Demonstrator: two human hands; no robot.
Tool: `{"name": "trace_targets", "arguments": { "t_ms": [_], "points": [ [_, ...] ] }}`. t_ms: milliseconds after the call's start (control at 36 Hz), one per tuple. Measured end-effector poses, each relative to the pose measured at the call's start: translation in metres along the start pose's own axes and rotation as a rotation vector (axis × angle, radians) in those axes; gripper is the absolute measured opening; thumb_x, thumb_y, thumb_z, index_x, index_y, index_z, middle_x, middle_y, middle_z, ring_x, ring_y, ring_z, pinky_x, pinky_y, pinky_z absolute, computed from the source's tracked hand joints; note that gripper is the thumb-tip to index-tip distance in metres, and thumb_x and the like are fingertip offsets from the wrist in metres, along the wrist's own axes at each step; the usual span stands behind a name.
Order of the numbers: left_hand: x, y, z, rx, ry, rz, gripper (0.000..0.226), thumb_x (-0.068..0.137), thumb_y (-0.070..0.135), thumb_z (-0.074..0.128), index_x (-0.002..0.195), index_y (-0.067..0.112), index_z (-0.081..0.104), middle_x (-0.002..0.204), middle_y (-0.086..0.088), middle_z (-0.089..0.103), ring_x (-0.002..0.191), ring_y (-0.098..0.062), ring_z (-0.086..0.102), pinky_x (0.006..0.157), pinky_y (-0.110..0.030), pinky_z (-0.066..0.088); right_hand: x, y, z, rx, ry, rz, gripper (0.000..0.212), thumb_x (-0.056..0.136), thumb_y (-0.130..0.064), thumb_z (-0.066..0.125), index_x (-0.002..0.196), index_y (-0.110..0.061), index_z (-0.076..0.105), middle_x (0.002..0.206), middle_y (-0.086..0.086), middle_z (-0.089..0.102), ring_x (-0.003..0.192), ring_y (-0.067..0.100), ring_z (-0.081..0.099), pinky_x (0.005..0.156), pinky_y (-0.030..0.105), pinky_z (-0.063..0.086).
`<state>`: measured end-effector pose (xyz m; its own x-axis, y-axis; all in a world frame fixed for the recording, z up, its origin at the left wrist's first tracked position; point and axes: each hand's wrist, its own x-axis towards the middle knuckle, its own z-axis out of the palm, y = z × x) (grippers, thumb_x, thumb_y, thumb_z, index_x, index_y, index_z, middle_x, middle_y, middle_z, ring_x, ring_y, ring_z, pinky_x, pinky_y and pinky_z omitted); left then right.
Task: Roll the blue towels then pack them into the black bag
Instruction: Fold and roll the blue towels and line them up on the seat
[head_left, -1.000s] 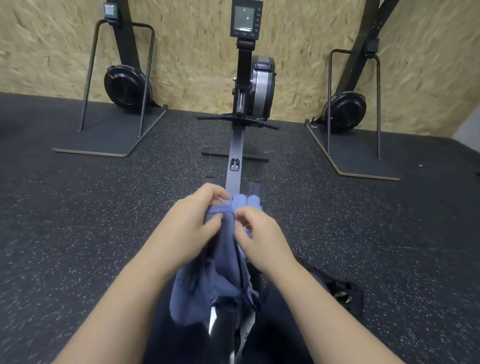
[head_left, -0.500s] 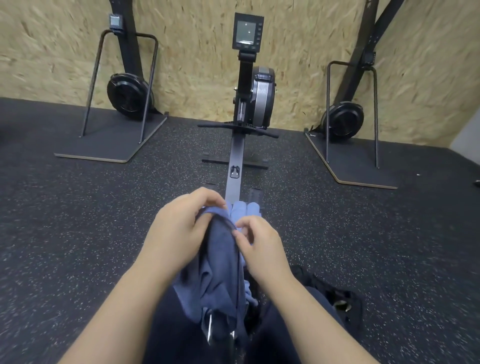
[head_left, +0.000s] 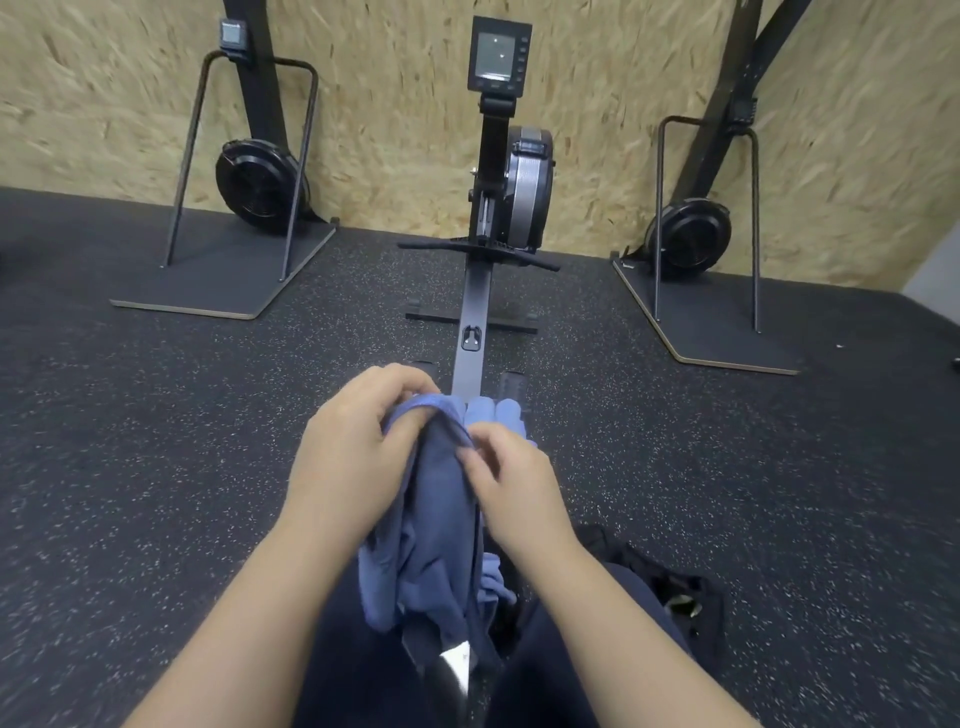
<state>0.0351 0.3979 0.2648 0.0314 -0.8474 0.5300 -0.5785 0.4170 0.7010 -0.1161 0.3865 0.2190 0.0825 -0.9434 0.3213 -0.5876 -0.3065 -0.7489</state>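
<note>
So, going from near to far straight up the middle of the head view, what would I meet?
Blue towel held in both hands → rolled blue towels lying on the rail → rowing machine's rail → its handle → flywheel housing → monitor → chipboard wall.

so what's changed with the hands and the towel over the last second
Little. Both hands keep hold of the top edge of the hanging dark blue cloth towel; the left hand grips it and the right hand pinches the hem, its fingertips shifting slightly along it. The towel's hanging folds have bunched a little differently. The light blue rolled towels behind and the black fabric bag on the floor stayed put.
</note>
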Motion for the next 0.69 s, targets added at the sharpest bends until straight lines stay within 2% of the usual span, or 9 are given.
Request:
{"name": "trace_targets", "arguments": {
  "t_ms": [111, 194, 306, 444, 500, 556, 611, 639, 694],
  "points": [
    [0.001, -0.001, -0.003, -0.036, 0.029, -0.034, 0.014, 0.092, 0.022, 0.059, 0.084, 0.033, 0.061, 0.084, 0.017, 0.064, 0.082, -0.001, 0.057, 0.073, -0.023, 0.043, -0.002, 0.017, 0.001, -0.032, -0.058, 0.140, 0.006, 0.094, -0.019, 0.057, 0.092, -0.015, 0.062, 0.080, -0.002, 0.064, 0.071, 0.012, 0.053, 0.061, 0.009, 0.036],
    [0.001, -0.007, -0.003, 0.004, 0.018, -0.146, 0.013, 0.091, 0.031, 0.058, 0.078, 0.031, 0.059, 0.075, 0.016, 0.062, 0.071, -0.006, 0.055, 0.066, -0.028, 0.043, -0.001, 0.021, -0.007, -0.024, 0.078, 0.182, 0.006, 0.093, -0.015, 0.055, 0.087, -0.017, 0.056, 0.076, -0.008, 0.057, 0.069, 0.008, 0.050, 0.061, 0.015, 0.034],
    [0.002, -0.022, -0.005, 0.109, -0.024, -0.241, 0.024, 0.091, 0.039, 0.058, 0.070, 0.026, 0.053, 0.066, 0.007, 0.059, 0.070, -0.016, 0.055, 0.064, -0.034, 0.043, 0.011, 0.028, -0.024, -0.044, 0.251, 0.202, 0.005, 0.092, -0.013, 0.053, 0.088, -0.010, 0.056, 0.085, 0.005, 0.060, 0.080, 0.023, 0.052, 0.069, 0.032, 0.035],
    [0.003, -0.029, -0.004, 0.116, -0.100, -0.266, 0.006, 0.092, 0.028, 0.058, 0.086, 0.028, 0.057, 0.080, 0.009, 0.064, 0.081, -0.019, 0.057, 0.072, -0.034, 0.043, 0.019, 0.031, -0.045, -0.046, 0.335, 0.187, 0.011, 0.095, -0.019, 0.056, 0.085, -0.014, 0.053, 0.082, 0.004, 0.058, 0.076, 0.020, 0.050, 0.063, 0.025, 0.027],
    [0.002, -0.026, 0.000, 0.085, -0.109, -0.255, 0.006, 0.093, 0.026, 0.057, 0.088, 0.029, 0.055, 0.080, 0.008, 0.063, 0.080, -0.019, 0.057, 0.069, -0.033, 0.040, 0.018, 0.028, -0.047, -0.034, 0.322, 0.175, 0.012, 0.094, -0.021, 0.057, 0.085, -0.014, 0.054, 0.081, 0.003, 0.058, 0.074, 0.018, 0.050, 0.062, 0.024, 0.028],
    [0.000, -0.020, 0.006, 0.027, -0.107, -0.241, 0.008, 0.093, 0.026, 0.057, 0.090, 0.032, 0.053, 0.077, 0.009, 0.061, 0.076, -0.014, 0.055, 0.066, -0.031, 0.038, 0.014, 0.021, -0.045, 0.002, 0.304, 0.162, 0.013, 0.092, -0.022, 0.061, 0.082, -0.016, 0.056, 0.080, 0.002, 0.061, 0.074, 0.015, 0.052, 0.061, 0.020, 0.034],
    [-0.002, -0.010, 0.014, -0.031, -0.122, -0.218, 0.013, 0.093, 0.025, 0.056, 0.098, 0.037, 0.051, 0.071, 0.007, 0.057, 0.066, -0.004, 0.051, 0.061, -0.020, 0.037, 0.008, 0.012, -0.041, 0.060, 0.299, 0.130, 0.014, 0.090, -0.020, 0.064, 0.077, -0.019, 0.058, 0.077, 0.001, 0.063, 0.071, 0.012, 0.053, 0.064, 0.014, 0.037],
    [-0.003, -0.005, 0.017, -0.056, -0.133, -0.197, 0.019, 0.093, 0.024, 0.056, 0.104, 0.039, 0.050, 0.066, 0.006, 0.054, 0.063, -0.004, 0.050, 0.058, -0.015, 0.036, 0.006, 0.007, -0.040, 0.087, 0.295, 0.111, 0.015, 0.089, -0.018, 0.065, 0.076, -0.020, 0.058, 0.077, 0.002, 0.063, 0.070, 0.011, 0.054, 0.064, 0.014, 0.038],
    [-0.005, 0.005, 0.020, -0.074, -0.168, -0.149, 0.033, 0.093, 0.022, 0.056, 0.118, 0.042, 0.047, 0.063, 0.003, 0.050, 0.063, -0.006, 0.050, 0.058, -0.013, 0.036, 0.002, 0.000, -0.039, 0.118, 0.273, 0.074, 0.016, 0.089, -0.016, 0.064, 0.075, -0.023, 0.059, 0.077, 0.000, 0.064, 0.070, 0.011, 0.054, 0.065, 0.015, 0.039]
  ]
}}
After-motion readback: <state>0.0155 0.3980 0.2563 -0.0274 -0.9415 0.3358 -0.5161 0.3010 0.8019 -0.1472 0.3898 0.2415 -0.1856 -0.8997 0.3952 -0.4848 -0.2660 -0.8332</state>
